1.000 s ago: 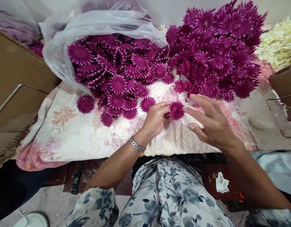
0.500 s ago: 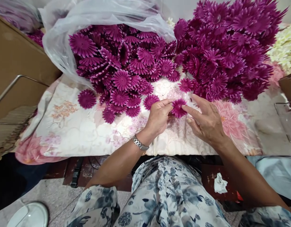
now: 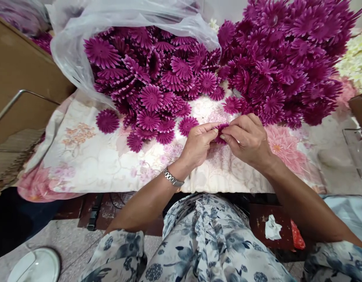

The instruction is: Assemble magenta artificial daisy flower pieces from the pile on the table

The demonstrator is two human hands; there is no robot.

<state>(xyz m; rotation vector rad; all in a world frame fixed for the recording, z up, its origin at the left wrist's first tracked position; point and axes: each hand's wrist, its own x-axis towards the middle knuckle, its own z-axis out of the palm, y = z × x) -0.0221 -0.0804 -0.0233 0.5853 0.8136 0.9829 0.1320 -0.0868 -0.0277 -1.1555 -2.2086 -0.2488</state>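
Note:
My left hand (image 3: 198,144) and my right hand (image 3: 247,139) meet over the floral cloth (image 3: 104,160) and pinch one magenta flower head (image 3: 219,133) between their fingertips; the fingers hide most of it. A metal watch (image 3: 172,178) sits on my left wrist. Just beyond the hands, loose flat magenta flower heads (image 3: 151,98) spill from a clear plastic bag (image 3: 81,58). To the right rises a heap of fuller magenta flowers (image 3: 286,62).
A brown cardboard box (image 3: 19,78) with a metal bar stands at the left. Cream flowers (image 3: 355,58) lie at the far right, above a clear plastic tray (image 3: 359,150). A white round object (image 3: 35,266) rests on the floor at the lower left.
My right hand, open and apart a second ago, has come in and closed its fingers on the flower head that my left hand was holding.

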